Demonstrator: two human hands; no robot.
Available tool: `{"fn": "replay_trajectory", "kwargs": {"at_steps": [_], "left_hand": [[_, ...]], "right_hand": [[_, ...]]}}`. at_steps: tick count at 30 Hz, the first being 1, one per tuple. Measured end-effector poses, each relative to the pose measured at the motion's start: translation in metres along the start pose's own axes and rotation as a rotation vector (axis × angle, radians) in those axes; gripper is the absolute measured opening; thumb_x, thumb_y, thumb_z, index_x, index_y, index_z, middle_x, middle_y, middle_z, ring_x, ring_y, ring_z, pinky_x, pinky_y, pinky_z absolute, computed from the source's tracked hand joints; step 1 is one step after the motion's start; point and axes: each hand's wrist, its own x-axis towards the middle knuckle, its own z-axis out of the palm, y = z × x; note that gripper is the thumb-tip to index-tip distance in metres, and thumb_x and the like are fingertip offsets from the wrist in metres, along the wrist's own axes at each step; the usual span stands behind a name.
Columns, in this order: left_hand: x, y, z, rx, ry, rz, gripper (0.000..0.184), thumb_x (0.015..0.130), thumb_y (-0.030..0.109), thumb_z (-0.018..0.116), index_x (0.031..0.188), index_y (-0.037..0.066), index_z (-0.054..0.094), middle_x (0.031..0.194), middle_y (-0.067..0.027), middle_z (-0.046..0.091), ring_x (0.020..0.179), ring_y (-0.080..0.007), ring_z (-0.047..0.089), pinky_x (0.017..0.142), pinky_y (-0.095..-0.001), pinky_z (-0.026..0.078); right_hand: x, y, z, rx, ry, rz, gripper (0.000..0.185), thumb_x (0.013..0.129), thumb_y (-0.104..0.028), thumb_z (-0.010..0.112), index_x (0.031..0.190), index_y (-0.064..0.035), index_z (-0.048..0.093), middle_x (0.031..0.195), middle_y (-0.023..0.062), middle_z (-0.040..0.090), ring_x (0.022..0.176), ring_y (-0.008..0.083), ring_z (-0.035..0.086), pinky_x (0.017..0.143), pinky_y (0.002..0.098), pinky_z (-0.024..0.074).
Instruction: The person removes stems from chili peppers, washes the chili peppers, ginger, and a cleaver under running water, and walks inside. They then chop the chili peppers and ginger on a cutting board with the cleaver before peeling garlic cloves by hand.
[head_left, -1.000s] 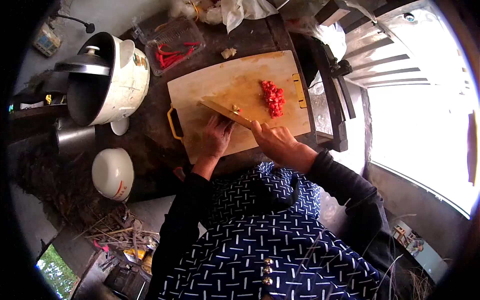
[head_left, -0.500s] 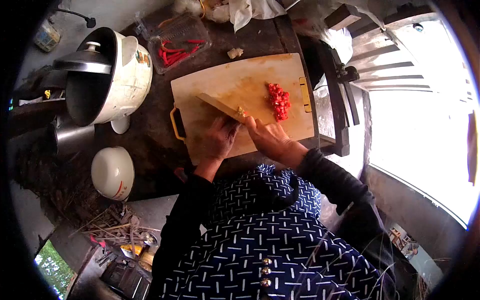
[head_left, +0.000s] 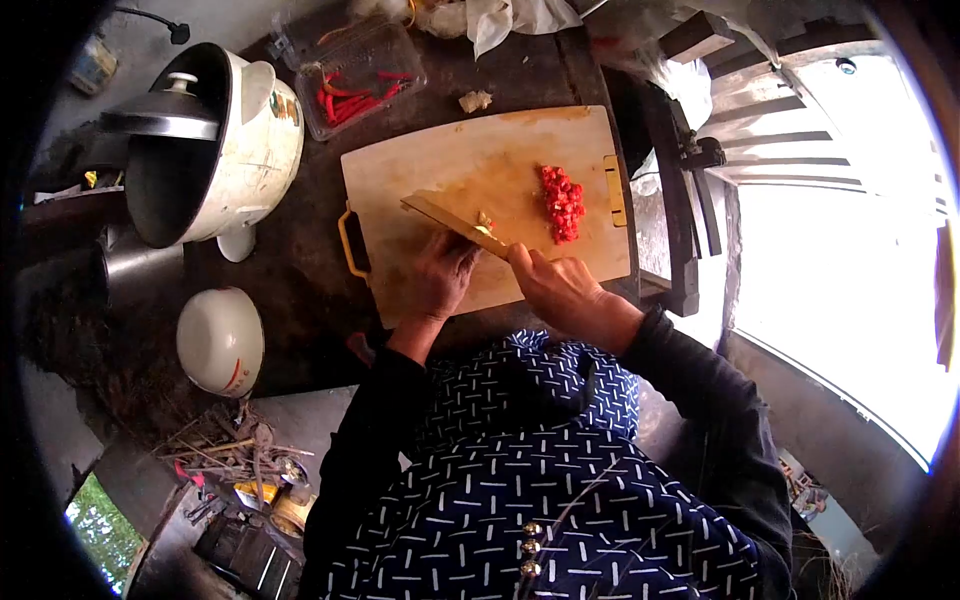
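My right hand (head_left: 565, 290) grips the handle of a kitchen knife (head_left: 440, 214), whose blade slants up to the left over the cutting board (head_left: 390, 180). Close behind the blade on the near side, my left hand (head_left: 445, 275) has its fingers curled together and pressed down. Whatever lies under those fingertips is hidden. Small pale yellow bits (head_left: 484, 221) lie by the far side of the blade. A heap of chopped red chillies (head_left: 562, 205) rests on the right part of the board.
Whole red chillies (head_left: 345, 105) lie in a clear plastic box (head_left: 400, 60) behind the board. A knobbly pale piece (head_left: 475, 101) sits near it. At left are a large pot (head_left: 265, 150) with a lid (head_left: 165, 112) and an overturned white bowl (head_left: 220, 342).
The knife and my right hand have shifted slightly right and toward me. My left hand stays nearly in place, its fingers still curled.
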Motion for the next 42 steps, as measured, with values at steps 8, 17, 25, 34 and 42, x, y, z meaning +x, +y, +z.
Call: {"fn": "replay_trajectory", "kwargs": {"at_steps": [8, 17, 25, 34, 42], "left_hand": [[0.007, 0.006, -0.011, 0.087, -0.023, 0.052, 0.021, 0.078, 0.007, 0.064, 0.098, 0.008, 0.065, 0.095, -0.0086, 0.062, 0.088, -0.0274, 0.059, 0.071, -0.0362, 0.051], [0.0, 0.001, 0.001, -0.073, -0.014, -0.061, 0.023, 0.077, 0.006, 0.064, 0.1, 0.011, 0.064, 0.095, -0.0079, 0.061, 0.088, -0.0268, 0.059, 0.071, -0.0357, 0.051], [0.005, 0.008, -0.009, -0.02, -0.048, -0.044, 0.021, 0.078, 0.009, 0.064, 0.098, 0.01, 0.064, 0.096, -0.0059, 0.061, 0.087, -0.0256, 0.059, 0.071, -0.0357, 0.051], [0.002, 0.007, -0.005, -0.037, 0.001, -0.075, 0.015, 0.077, 0.007, 0.065, 0.092, 0.009, 0.066, 0.094, -0.0067, 0.062, 0.084, -0.025, 0.06, 0.07, -0.0341, 0.051], [-0.003, 0.004, -0.004, 0.024, -0.016, -0.052, 0.017, 0.078, 0.008, 0.064, 0.095, 0.009, 0.065, 0.094, -0.0061, 0.062, 0.084, -0.0245, 0.061, 0.07, -0.0326, 0.051]], "right_hand": [[0.036, 0.001, 0.025, -0.079, 0.074, -0.033, 0.028, 0.079, -0.005, 0.05, 0.102, 0.0069, 0.041, 0.072, 0.0161, 0.059, 0.058, 0.0297, 0.063, 0.047, 0.0375, 0.0515], [0.013, 0.0, 0.0, 0.089, -0.068, 0.043, 0.028, 0.078, 0.0, 0.049, 0.103, 0.0043, 0.035, 0.07, 0.0198, 0.059, 0.057, 0.0369, 0.06, 0.046, 0.0429, 0.0477], [0.033, 0.005, 0.022, 0.104, 0.088, 0.009, 0.021, 0.08, -0.002, 0.047, 0.097, 0.0026, 0.035, 0.062, 0.0199, 0.057, 0.054, 0.0384, 0.058, 0.046, 0.0449, 0.0464], [0.03, 0.0, 0.023, 0.15, 0.016, 0.055, 0.021, 0.081, -0.002, 0.046, 0.097, 0.0021, 0.034, 0.062, 0.0206, 0.057, 0.055, 0.0382, 0.059, 0.047, 0.0457, 0.0463], [0.019, 0.004, 0.004, 0.183, -0.04, 0.066, 0.021, 0.081, -0.003, 0.047, 0.097, 0.0028, 0.035, 0.061, 0.0221, 0.056, 0.056, 0.0392, 0.058, 0.045, 0.0454, 0.0452]]}}
